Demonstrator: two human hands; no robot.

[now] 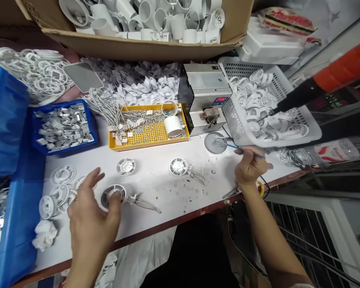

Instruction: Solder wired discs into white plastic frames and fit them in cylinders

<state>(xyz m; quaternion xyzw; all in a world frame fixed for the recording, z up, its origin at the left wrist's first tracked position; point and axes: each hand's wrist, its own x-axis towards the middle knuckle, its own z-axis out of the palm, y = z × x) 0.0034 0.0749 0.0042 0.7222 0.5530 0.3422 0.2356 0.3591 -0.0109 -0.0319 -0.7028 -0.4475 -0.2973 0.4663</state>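
Note:
My left hand (pixel 91 224) hangs open over the white bench top (pixel 156 188), its thumb over a round white plastic fitting with a dark rim (pixel 108 197). Metal tweezers (pixel 145 205) lie against that fitting. My right hand (pixel 249 167) pinches a thin blue-handled tool (pixel 243 150), whose tip points toward a grey disc (pixel 215 143). Another white fitting (pixel 178 166) with tweezers (pixel 195 175) lies between my hands. A third fitting (pixel 125 166) sits further back, and several more (pixel 58 196) are piled at the left.
A screw feeder with a red display (pixel 205 96) stands behind a yellow perforated tray (pixel 148 130). A blue bin of metal clips (pixel 63 127) sits to the left. A white basket of fittings (pixel 258 100) and a black-and-orange tool (pixel 321 84) occupy the right; a cardboard box (pixel 144 46) is behind.

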